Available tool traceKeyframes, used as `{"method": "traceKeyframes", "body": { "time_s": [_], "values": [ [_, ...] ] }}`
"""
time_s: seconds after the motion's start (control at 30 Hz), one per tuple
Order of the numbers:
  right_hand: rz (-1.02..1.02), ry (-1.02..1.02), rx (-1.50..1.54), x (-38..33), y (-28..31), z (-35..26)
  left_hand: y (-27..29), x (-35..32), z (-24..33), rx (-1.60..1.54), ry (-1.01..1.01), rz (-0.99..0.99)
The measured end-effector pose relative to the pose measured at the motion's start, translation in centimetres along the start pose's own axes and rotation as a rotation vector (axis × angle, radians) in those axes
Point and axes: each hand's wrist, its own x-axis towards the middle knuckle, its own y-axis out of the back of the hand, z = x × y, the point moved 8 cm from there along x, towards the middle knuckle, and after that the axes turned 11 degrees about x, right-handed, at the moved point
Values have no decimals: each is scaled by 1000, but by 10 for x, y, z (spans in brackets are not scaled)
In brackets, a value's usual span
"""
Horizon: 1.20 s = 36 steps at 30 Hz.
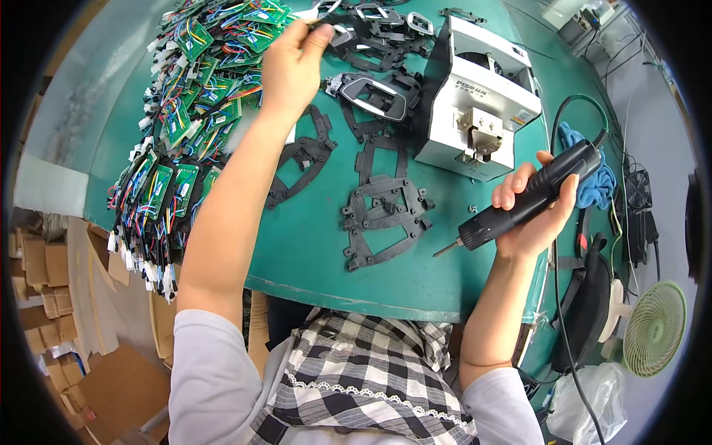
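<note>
My right hand [545,219] is wrapped round a black electric screwdriver [530,194], whose thin bit points left and down above the table. My left hand [293,70] is stretched to the far side, thumb and fingers pinched together at the edge of a pile of black and silver plastic frames [377,99]. What lies in the pinch, if anything, I cannot make out. Black plastic brackets [386,217] lie between my arms, and another bracket [310,159] rests beside my left forearm. A white screw feeder [475,93] stands left of and beyond the screwdriver, small screws [472,208] in front of it.
Green circuit boards with coloured wires [196,111] are heaped along the left of the green table [311,259]. The screwdriver's cable [558,297] hangs at the right, near a blue cloth [595,185] and a green fan [654,328]. Cardboard boxes [122,389] stand at the lower left.
</note>
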Motion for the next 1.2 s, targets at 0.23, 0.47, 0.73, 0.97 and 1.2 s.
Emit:
{"method": "traceKeyframes", "body": {
  "time_s": [0.23,0.47,0.73,0.97,1.2],
  "values": [
    [-16,31,73,2,12,-17,-33,-137,101,-814,472,-1170],
    [-113,-5,129,2,11,-16,-50,-170,94,-95,-134,-1459],
    [-181,12,99,-1,4,-13,-39,-130,103,91,-187,-979],
    [-220,20,5,-3,-1,-1,-51,-154,112,257,-285,-1048],
    [-178,15,25,-3,-5,2,51,-26,-39,1324,-67,-568]
  ]
}}
